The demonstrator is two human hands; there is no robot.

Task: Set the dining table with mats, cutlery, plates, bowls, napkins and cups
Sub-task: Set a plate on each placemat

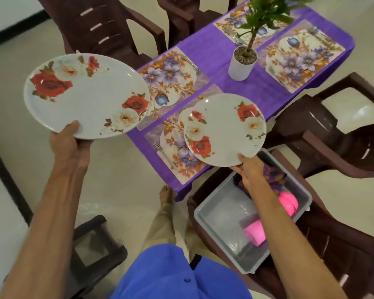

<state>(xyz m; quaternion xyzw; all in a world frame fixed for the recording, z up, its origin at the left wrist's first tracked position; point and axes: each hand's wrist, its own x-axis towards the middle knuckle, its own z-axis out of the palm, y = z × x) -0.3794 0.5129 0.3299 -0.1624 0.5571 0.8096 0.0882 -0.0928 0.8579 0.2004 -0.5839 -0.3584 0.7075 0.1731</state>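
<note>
Purple cloth covers the dining table [235,61], on which four floral mats are laid, each with cutlery beside it, around a potted plant [244,59] in a white pot. Brown plastic chairs [108,24] are drawn up around the table on a pale tiled floor. A large rose-patterned plate [84,93] is gripped at its near rim by the left hand [70,137], held out over the floor, left of the table. A smaller matching plate [225,128] is pinched at its near edge by the right hand [249,169], above the nearest mat [173,152]. A grey tub [220,221] with pink cups [255,233] and folded purple napkins [274,180] is seen on the chair below the right forearm
</note>
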